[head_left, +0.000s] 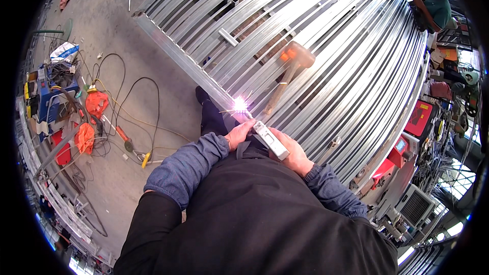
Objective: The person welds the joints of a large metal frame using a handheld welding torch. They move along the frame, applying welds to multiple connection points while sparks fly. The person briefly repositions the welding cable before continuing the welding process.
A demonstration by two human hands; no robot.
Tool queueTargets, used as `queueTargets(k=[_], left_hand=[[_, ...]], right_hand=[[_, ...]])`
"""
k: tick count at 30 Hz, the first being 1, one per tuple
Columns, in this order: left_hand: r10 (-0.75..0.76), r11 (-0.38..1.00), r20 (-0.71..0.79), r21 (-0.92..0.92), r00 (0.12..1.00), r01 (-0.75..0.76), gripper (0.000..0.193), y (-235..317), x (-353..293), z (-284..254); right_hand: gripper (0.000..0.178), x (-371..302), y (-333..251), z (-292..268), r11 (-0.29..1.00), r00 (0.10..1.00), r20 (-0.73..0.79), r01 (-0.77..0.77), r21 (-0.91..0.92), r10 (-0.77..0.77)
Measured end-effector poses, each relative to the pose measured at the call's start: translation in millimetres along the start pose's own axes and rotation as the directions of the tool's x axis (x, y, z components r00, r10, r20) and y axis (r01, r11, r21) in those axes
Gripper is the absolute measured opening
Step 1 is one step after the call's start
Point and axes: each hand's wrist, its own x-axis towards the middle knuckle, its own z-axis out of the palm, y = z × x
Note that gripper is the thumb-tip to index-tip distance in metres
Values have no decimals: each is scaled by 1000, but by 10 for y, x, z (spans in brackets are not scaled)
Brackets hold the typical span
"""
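My right hand (295, 154) is wrapped round the silver, boxy body of a handheld welding gun (270, 140). Closer to its tip, my left hand (239, 134) is closed on the front end, thumb and fingers pressed together. A glaring white-violet spark (240, 104) with thin streaks burns just beyond the tip, at the edge of a metal frame (193, 66); its glare hides the exact contact point. Long silver metal bars (326, 86) lie side by side across the frame. A mallet (299, 55) with a brown-orange head and wooden handle rests on the bars.
Black and yellow cables (124, 103) snake over the floor at left, beside orange cloths (96, 103) and blue equipment (51, 103). A short metal piece (228, 37) lies across the bars. Red machines (420, 118) stand at right. Another person (433, 2) is at the far right.
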Motion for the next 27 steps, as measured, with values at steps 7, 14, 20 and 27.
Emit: queueTargets(k=[7,14,20,27], left_hand=[[-3,997,1,81,1000,3,58,168,-108,94],[1,985,20,170,1000,-4,58,242,-164,132],[-12,972,49,233,999,1,61,329,-199,168],[1,975,1,222,1000,-1,64,153,-113,98]], right_hand=[[68,-8,-26,-26,1000,1000,-2,-7,29,7],[66,-23,-27,-23,1000,1000,-4,-8,15,8],[63,-43,3,-12,1000,1000,-24,5,19,-5],[64,-49,-74,-69,999,1000,-15,-5,41,6]])
